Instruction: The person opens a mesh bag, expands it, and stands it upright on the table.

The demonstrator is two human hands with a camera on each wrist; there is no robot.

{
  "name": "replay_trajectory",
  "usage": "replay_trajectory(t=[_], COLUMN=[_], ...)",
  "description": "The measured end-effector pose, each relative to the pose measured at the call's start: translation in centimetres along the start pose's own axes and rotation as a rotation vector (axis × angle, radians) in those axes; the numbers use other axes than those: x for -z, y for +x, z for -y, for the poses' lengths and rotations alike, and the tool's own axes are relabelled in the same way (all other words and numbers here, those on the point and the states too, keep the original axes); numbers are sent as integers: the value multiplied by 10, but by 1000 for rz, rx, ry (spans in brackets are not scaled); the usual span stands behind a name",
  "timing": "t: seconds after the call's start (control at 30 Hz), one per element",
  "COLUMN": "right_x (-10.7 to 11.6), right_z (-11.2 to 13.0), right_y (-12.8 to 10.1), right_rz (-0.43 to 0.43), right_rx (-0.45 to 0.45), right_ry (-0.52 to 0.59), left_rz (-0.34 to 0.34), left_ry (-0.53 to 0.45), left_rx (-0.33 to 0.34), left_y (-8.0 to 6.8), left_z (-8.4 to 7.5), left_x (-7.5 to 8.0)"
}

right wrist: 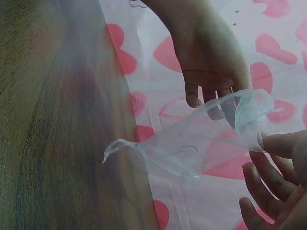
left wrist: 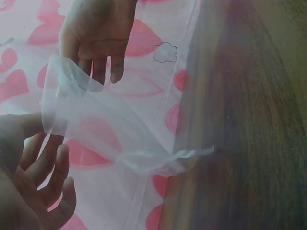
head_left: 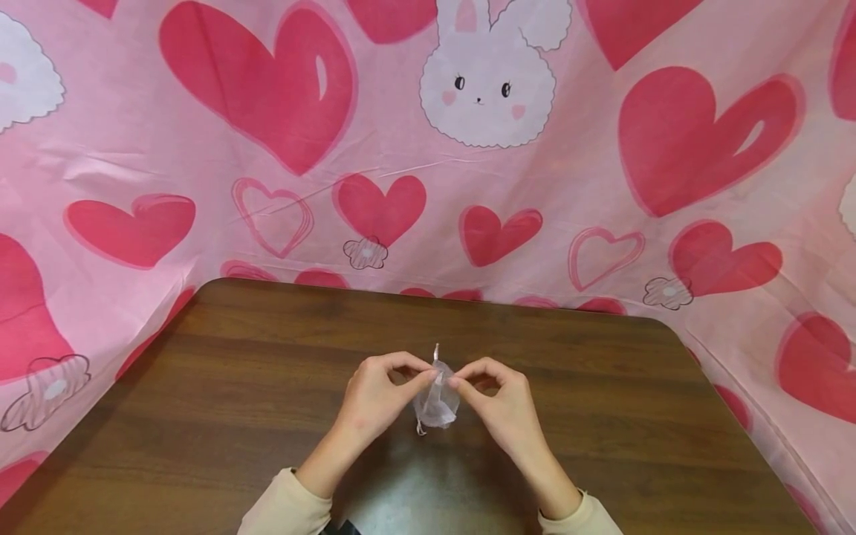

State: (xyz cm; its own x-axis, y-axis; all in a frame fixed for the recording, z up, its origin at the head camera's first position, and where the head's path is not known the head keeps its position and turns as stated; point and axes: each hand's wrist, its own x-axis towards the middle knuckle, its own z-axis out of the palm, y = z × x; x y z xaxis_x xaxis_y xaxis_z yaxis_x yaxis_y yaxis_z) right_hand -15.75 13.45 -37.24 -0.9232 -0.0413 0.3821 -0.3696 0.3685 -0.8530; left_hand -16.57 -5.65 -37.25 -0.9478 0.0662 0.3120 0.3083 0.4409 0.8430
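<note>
A pink cloth (head_left: 568,186) printed with hearts and a rabbit is hung behind and beside a dark wooden surface (head_left: 234,386). Above the surface, a small sheer pouch (head_left: 436,403) is pinched at its top edge by the left hand (head_left: 377,397) and the right hand (head_left: 503,405), remaining fingers (left wrist: 57,167) loosely curled. Whether anything lies inside cannot be told.

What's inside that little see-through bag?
Nothing shows inside the small sheer white mesh pouch: pink hearts show straight through it. The left hand and right hand pinch its top, where fingertips hide a little.
</note>
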Motion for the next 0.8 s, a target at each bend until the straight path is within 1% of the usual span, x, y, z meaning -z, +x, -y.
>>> replay_trajectory(t=[0.2, 0.33, 0.47, 0.63, 0.8], right_x=[0, 1, 1, 1, 1], right_z=[0, 0, 0, 0, 1], right_y=[0, 0, 0, 0, 1], right_rz=[19, 51, 83, 63, 44], right_rx=[16, 8, 24, 38, 32], right_ry=[30, 12, -13, -20, -25], left_rz=[-14, -12, -10, -12, -2], left_ry=[-22, -60, -104, -148, -174], left_rx=[-1, -21, -57, -107, -132], left_y=[0, 0, 0, 1, 3], left_z=[-1, -2, -3, 0, 4], left_x=[0, -1, -1, -1, -2])
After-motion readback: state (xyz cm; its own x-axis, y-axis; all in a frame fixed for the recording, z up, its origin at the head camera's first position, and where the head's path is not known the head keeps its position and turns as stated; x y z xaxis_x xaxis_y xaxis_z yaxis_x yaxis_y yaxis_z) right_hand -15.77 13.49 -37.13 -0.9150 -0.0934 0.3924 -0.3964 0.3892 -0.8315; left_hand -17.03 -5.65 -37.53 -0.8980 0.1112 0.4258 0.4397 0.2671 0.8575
